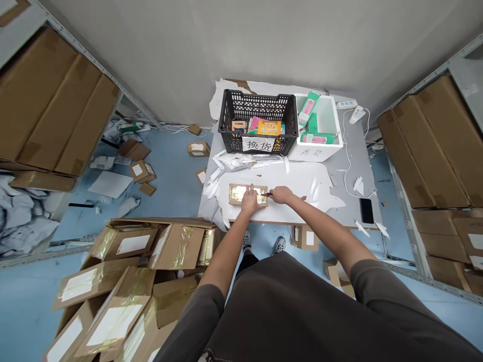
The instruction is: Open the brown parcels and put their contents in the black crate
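A small taped cardboard box (pixel 237 194) lies on the white sheet near the front edge of the table. My left hand (pixel 249 202) rests on top of it, fingers stretched out and spread over the box. In my closed right hand (pixel 281 194) is a box cutter (pixel 267 194) with red and black on it. Its tip reaches the right end of the box, at the clear yellowish tape. The blade itself is too small to make out.
Behind the box stand a black crate (pixel 258 141) with booklets and a white foam bin (pixel 332 146) with green packages. Paper scraps (pixel 226 163) litter the table (pixel 364 171), where a phone (pixel 366 210) lies. A large carton of taped boxes (pixel 132 281) stands lower left.
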`<state>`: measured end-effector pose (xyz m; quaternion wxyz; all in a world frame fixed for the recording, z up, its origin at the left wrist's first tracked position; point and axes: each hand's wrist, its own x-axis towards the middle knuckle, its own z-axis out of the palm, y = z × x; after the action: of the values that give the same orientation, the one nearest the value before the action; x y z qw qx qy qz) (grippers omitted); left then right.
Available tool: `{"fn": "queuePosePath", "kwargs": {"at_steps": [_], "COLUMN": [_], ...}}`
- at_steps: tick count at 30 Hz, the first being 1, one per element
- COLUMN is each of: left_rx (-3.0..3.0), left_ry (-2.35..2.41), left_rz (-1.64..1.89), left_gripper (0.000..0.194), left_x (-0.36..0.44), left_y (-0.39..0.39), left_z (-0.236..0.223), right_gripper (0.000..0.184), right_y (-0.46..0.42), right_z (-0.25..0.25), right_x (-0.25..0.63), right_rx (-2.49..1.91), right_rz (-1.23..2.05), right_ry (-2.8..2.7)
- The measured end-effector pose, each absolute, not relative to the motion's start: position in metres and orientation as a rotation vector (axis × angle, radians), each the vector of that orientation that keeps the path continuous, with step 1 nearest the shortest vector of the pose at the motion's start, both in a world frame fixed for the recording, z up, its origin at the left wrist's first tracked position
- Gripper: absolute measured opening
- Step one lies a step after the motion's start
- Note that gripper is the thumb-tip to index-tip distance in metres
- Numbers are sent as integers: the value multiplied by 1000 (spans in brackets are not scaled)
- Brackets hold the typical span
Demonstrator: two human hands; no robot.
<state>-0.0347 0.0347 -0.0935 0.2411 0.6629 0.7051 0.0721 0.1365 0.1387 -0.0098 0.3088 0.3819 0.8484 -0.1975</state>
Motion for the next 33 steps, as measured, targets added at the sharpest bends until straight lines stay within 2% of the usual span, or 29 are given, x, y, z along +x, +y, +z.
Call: {"fn": "queuePosePath", "kwargs": {"at_steps": [8, 33], "left_rx": [1807, 1829], "left_ry": [1914, 1895], "left_rz": [179, 191], "left_gripper": [81, 82], "left_x": [-31, -31], "left_y": [37, 36], "left_z": [-91, -101], "right_gripper": [38, 42], "right_y": [149, 149], "right_z": [-5, -15], "right_x": [130, 142], "right_rx": [806, 804], "right_rz": [-419, -376], "right_ry": [2277, 2243]}}
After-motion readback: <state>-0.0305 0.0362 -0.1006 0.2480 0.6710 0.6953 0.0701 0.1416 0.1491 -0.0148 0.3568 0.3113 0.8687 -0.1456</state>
